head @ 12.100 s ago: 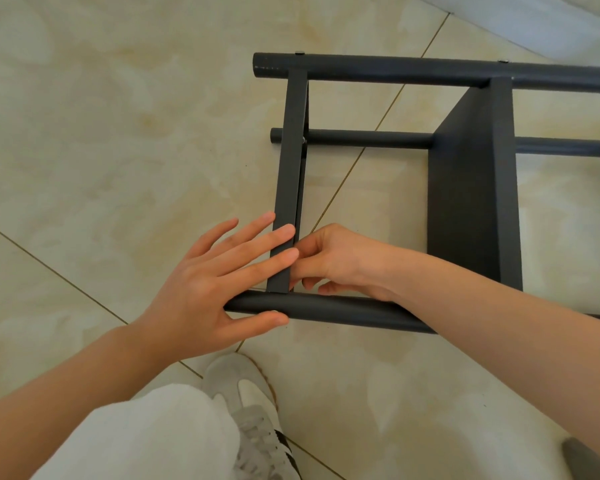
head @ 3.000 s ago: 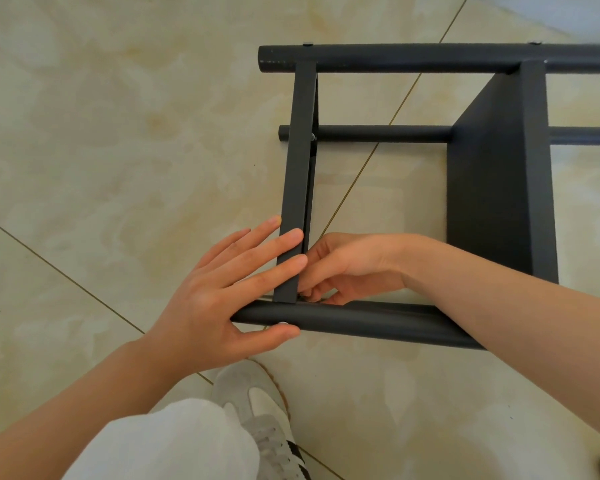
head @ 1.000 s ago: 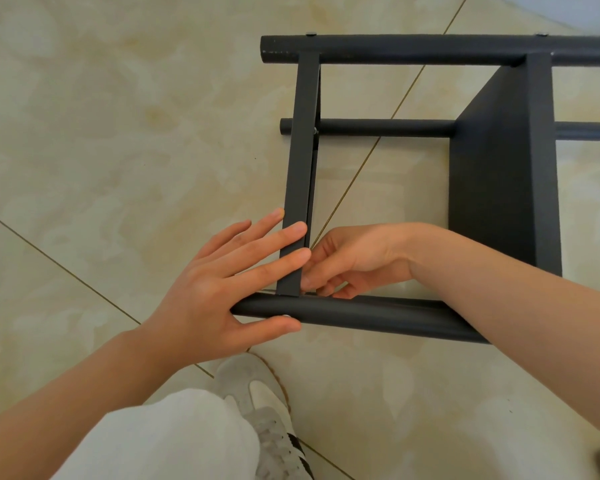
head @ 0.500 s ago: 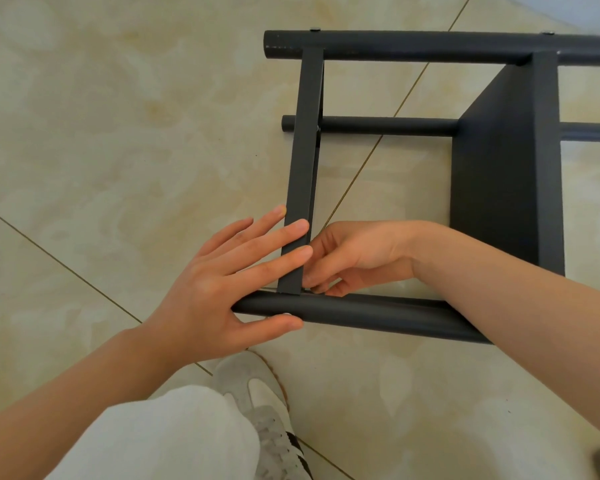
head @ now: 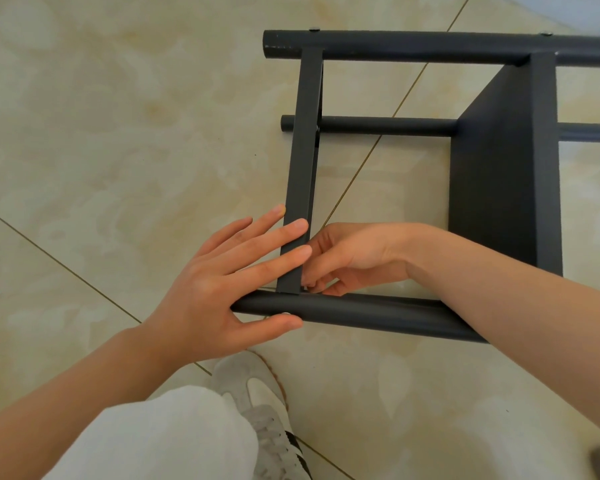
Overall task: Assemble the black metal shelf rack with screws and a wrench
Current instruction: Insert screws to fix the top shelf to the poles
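Sideways on the tile floor (head: 118,133): one black rack (head: 388,125), with three round tubes, one narrow flat bar (head: 303,150) and one wide panel (head: 499,174). Two screw heads (head: 314,28) along the far tube (head: 430,51). Flat across the bar, fingers straight, thumb on the near tube (head: 378,311): left hand (head: 215,289). Curled at the bar-tube joint: right hand (head: 354,258), contents impossible to tell. One shoe (head: 253,386) below.

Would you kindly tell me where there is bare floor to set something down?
Free: the floor left of the crossbar, and inside the frame between crossbar and shelf panel. Crowded: the corner on the near tube, where left hand and right hand meet.
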Available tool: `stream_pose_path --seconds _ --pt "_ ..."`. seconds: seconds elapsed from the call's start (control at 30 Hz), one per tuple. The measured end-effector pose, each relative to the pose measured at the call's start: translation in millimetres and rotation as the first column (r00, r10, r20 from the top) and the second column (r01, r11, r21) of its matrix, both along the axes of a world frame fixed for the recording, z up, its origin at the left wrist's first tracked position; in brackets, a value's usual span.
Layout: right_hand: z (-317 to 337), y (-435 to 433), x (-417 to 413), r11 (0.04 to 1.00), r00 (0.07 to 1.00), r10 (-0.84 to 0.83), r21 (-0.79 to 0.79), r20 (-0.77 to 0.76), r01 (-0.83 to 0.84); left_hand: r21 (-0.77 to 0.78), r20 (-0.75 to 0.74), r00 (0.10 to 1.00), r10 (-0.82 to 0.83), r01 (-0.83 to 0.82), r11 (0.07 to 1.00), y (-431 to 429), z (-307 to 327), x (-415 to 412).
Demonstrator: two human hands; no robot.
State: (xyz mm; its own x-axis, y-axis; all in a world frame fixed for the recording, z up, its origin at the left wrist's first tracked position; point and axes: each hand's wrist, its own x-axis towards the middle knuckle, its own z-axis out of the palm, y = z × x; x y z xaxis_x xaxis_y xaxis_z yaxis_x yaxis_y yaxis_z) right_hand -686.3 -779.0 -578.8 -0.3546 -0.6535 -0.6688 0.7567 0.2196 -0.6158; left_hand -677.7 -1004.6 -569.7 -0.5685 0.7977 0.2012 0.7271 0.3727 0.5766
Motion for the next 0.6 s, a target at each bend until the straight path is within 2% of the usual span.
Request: stream_pose_path --seconds 0.17,0.4,0.6 --pt "0.3 -4.4 -0.3 0.991 0.997 0.079 0.103 0.023 -0.081 0.003 -0.002 1.000 0.005 -0.005 1.000 0.4 0.2 0.5" --pt "0.5 2.6 -0.3 0.999 0.998 0.051 -0.020 0.034 -0.051 0.001 0.002 1.000 0.001 -0.001 1.000 0.5 0.0 0.6" --pt "-0.1 1.8 -0.2 0.993 0.996 0.075 0.085 0.042 -0.079 0.001 -0.007 1.000 0.000 0.000 1.000 0.0 0.3 -0.2"
